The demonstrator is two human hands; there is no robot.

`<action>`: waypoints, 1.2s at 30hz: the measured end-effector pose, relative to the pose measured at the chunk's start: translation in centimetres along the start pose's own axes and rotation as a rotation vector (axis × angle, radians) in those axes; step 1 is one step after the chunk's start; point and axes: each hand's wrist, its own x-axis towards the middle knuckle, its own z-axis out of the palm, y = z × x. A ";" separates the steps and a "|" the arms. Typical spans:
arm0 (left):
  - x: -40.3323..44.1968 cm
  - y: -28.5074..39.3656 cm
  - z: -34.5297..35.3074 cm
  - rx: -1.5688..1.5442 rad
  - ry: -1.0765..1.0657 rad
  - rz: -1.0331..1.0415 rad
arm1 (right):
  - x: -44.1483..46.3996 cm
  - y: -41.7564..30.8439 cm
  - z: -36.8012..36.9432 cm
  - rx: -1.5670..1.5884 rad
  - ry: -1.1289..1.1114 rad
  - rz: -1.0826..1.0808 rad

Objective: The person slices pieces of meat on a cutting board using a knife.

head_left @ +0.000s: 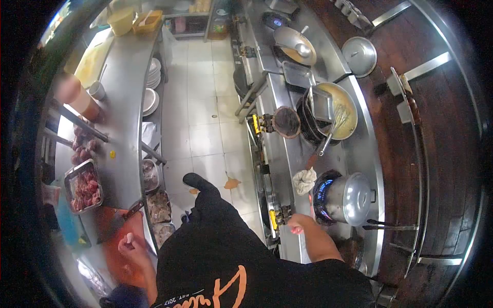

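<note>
Right grip (296, 225) is near the yellow-handled stove valve (274, 219).

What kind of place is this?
It looks like a kitchen, probably a restaurant's. A big lidded pot stands by blue burner flames, a knife lies on an orange-red cutting board, and white dishes are stacked under the counter.
</note>
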 end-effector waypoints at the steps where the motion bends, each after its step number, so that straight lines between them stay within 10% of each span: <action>1: 0.1 -0.6 0.1 -0.005 -0.012 0.030 | -0.1 -0.2 0.8 0.080 0.001 -0.014; 6: -0.3 0.2 0.8 -0.132 0.068 0.038 | 3.9 0.2 5.5 0.188 0.262 -0.371; 9: -0.2 1.1 0.5 -0.215 0.077 0.045 | 8.5 2.1 5.7 -0.529 0.592 -0.497; 12: -0.3 3.1 -0.4 -0.243 0.117 0.031 | 5.5 0.6 4.4 -0.051 0.293 -0.208; 14: -0.4 3.1 -0.5 -0.202 0.145 0.048 | 9.9 2.6 3.0 -0.858 0.598 -0.657; 17: -0.5 4.3 -1.2 -0.326 0.113 -0.054 | 9.6 2.3 2.2 -1.000 0.628 -0.659; 21: -0.7 3.2 -0.4 -0.228 0.167 0.040 | 11.5 -1.3 -1.3 -0.454 0.349 -0.687; 22: -0.6 3.5 -0.7 -0.245 0.168 0.030 | 11.5 -0.7 -2.3 -0.190 0.015 -1.031; 25: -0.6 4.2 -1.4 -0.269 0.169 0.018 | 9.4 -7.7 -2.4 -0.421 0.341 -0.583; 36: -0.9 4.0 -0.9 -0.279 0.201 -0.035 | 3.2 -19.4 -3.5 -0.988 0.416 -0.693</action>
